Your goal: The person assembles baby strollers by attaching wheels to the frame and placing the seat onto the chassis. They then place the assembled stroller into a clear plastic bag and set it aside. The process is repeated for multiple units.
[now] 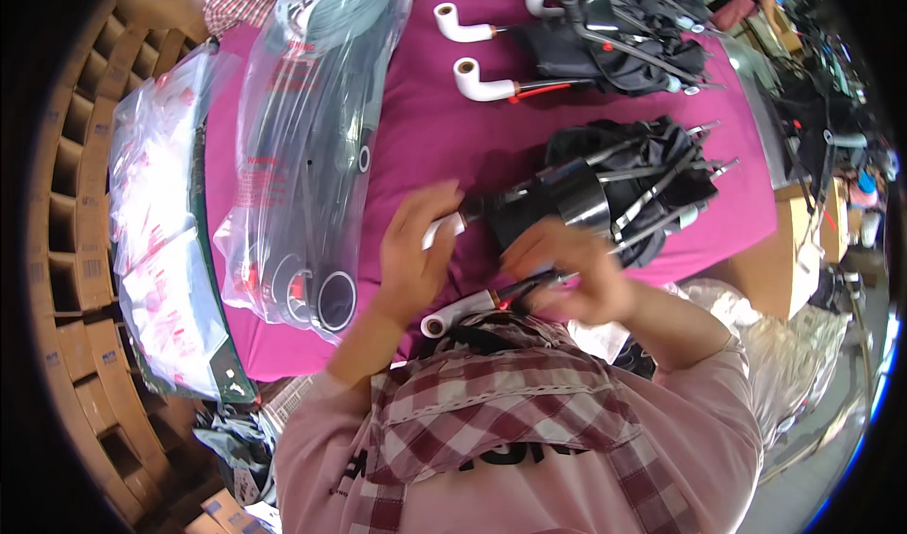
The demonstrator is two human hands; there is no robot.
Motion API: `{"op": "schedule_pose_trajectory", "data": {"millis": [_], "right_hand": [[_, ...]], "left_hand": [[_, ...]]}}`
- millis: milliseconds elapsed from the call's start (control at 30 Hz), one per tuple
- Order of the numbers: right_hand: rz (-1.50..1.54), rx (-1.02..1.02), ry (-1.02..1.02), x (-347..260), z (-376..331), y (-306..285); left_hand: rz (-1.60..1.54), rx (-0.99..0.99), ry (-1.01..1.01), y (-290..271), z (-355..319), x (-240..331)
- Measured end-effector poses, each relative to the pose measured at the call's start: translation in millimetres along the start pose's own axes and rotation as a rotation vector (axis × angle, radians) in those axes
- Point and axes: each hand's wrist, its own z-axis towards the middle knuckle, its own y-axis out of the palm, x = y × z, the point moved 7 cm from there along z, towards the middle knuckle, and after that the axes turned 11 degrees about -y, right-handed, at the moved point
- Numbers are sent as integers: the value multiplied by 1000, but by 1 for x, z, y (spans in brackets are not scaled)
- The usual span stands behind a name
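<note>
My hands are apart; my left hand (416, 255) curls around a smooth white pipe-shaped handle (443, 231), while my right hand (588, 277), blurred, is bent over a second white pipe-shaped handle's dark shaft (539, 284); I cannot tell whether it grips or only touches. Just beyond it, a glossy black band (567, 198) lies against a black fabric bundle with bare metal ribs (657, 180), on the desk covered in magenta cloth (406, 118); the bundle is loose, its ribs splayed, so I judge this piece only partway done. Farther out, more black bundles with white handles (487, 88) lie unwrapped, which I take as work left; to my left, long dark pieces sit in a clear plastic bag (307, 146), seemingly finished, though I cannot tell if they match.
</note>
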Motion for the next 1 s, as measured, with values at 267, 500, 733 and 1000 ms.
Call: {"op": "schedule_pose_trajectory", "data": {"millis": [267, 500, 733, 1000], "right_hand": [[-267, -371, 593, 60, -55, 90], [-423, -445, 346, 99, -107, 156], [-574, -199, 379, 118, -117, 156], [-1029, 111, 41, 27, -114, -36]], "left_hand": [[134, -613, 21, 124, 65, -21], [170, -568, 0, 132, 10, -60], [143, -395, -80, 123, 17, -79], [-79, 7, -250, 50, -29, -143]]}}
